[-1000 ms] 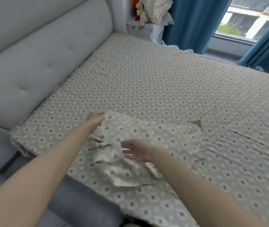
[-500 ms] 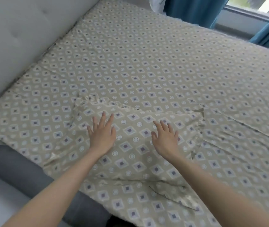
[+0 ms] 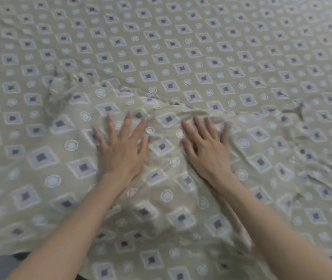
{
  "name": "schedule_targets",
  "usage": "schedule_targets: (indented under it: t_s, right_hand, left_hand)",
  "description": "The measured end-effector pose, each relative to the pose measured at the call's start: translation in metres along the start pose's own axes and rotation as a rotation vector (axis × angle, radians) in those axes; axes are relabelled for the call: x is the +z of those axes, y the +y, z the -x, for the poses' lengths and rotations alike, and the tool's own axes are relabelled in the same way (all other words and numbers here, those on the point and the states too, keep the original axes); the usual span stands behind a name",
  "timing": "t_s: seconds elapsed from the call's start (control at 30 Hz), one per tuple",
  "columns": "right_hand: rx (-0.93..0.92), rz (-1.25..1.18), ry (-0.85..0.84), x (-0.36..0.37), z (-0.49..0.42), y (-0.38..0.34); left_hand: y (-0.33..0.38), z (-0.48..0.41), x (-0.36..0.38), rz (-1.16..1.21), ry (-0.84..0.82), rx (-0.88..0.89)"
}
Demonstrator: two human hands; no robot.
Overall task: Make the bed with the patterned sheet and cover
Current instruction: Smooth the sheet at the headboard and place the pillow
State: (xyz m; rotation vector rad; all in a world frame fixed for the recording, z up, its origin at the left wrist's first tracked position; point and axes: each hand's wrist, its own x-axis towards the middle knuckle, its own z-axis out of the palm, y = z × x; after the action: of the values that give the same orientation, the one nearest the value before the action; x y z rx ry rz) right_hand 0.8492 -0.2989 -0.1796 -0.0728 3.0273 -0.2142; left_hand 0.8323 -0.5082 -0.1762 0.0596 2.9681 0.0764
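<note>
- Two hands are flat on the fabric here: left hand and right hand, both palm-down, fingers spread, pressing rather than pinching anything.
- They're on the cover, which lies on top of the patterned sheet near the close edge of the bed. The sheet beyond it looks fairly flat.
- Looks to me like the smoothing step, cover not fully spread yet.
- The cover's crumpled corner is scrunched up at far left, and a ridge of wrinkles sits just past the fingertips.
- Next move, I'd guess: sweep outward to push the creases out, then grab that bunched corner and pull it square. It's thin cloth, so it may drag the sheet underneath.
</note>
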Motion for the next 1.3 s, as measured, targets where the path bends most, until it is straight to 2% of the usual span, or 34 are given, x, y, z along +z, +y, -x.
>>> schedule_targets:
  t_s: [0.07, 0.1, 0.2, 0.27, 0.47, 0.67, 0.77, 0.83, 1.0, 1.1, 1.2, 1.3]
  right_hand:
    - [0.049, -0.009, 0.096, -0.011, 0.013, 0.01]
    - [0.081, 0.005, 0.062, -0.011, 0.026, 0.013]
    - [0.124, 0.021, -0.167, 0.009, 0.037, 0.024]
    - [0.153, -0.013, -0.236, 0.007, 0.025, 0.024]
    - [0.118, -0.132, -0.218, -0.053, 0.03, 0.024]
    - [0.535, -0.258, -0.225, -0.072, 0.062, 0.036]
    - [0.747, -0.343, -0.255, -0.063, 0.074, 0.041]
    - [0.819, -0.397, -0.262, -0.054, 0.077, 0.04]
    - [0.904, -0.433, -0.161, -0.043, 0.073, 0.032]
    - [0.994, -0.435, -0.138, -0.037, 0.07, 0.026]
    - [1.12, -0.505, -0.107, -0.039, 0.065, 0.024]
    - [1.153, -0.54, -0.026, -0.057, 0.058, 0.014]
  left_hand:
    - [-0.01, 0.01, -0.003, 0.064, 0.117, -0.026]
    - [-0.015, 0.02, 0.001, 0.069, 0.088, -0.047]
    - [-0.019, 0.024, 0.019, -0.007, -0.133, -0.075]
    - [-0.016, 0.014, 0.016, -0.01, -0.217, -0.098]
    - [-0.031, 0.018, -0.047, 0.043, -0.275, -0.075]
    - [-0.065, 0.018, -0.061, 0.512, -0.28, -0.433]
    - [-0.076, 0.02, -0.057, 0.594, -0.333, -0.623]
    - [-0.082, 0.016, -0.05, 0.61, -0.362, -0.71]
    - [-0.098, 0.0, -0.037, 0.735, -0.388, -0.768]
    - [-0.102, -0.003, -0.032, 0.754, -0.338, -0.801]
    - [-0.095, 0.001, -0.036, 0.672, -0.296, -0.835]
    - [-0.083, 0.004, -0.05, 0.563, -0.22, -0.854]
